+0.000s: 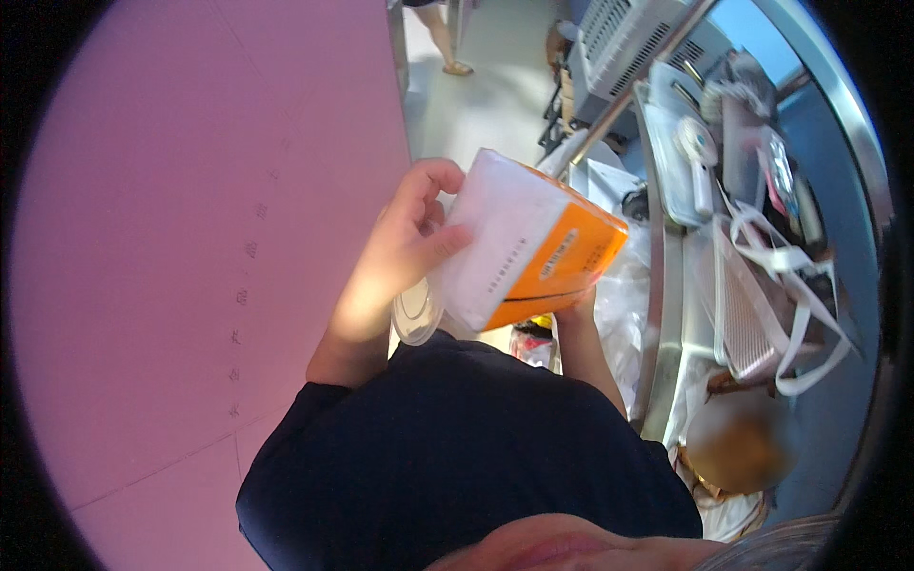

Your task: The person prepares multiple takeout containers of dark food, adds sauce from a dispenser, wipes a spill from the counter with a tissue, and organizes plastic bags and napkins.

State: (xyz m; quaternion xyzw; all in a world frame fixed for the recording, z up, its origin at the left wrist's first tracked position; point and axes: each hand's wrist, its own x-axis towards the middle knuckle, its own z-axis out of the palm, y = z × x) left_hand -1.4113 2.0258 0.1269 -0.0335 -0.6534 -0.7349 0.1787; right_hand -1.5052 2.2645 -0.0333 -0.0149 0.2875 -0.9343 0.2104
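Observation:
A soft plastic-wrapped pack of tissues [500,235], white and orange and bearing writing, is held tilted in front of my chest. My left hand [425,225] grips its left edge, with the thumb on the white face and the fingers curled. At the lower right corner is my right hand [580,303], pressed against the pack and mostly hidden behind it. Below my left wrist, a round translucent plastic lid [415,314] shows beside the pack. Something with red and yellow colouring [534,339] is partly visible under the pack.
A large pink panel [178,214] fills the left side. Along the right runs a metal-edged shelf [660,342] with a white handheld fan [700,160], clear plastic boxes [746,314] and white straps [807,314]. Farther off are a white slatted crate [625,43] and a person's leg [441,36].

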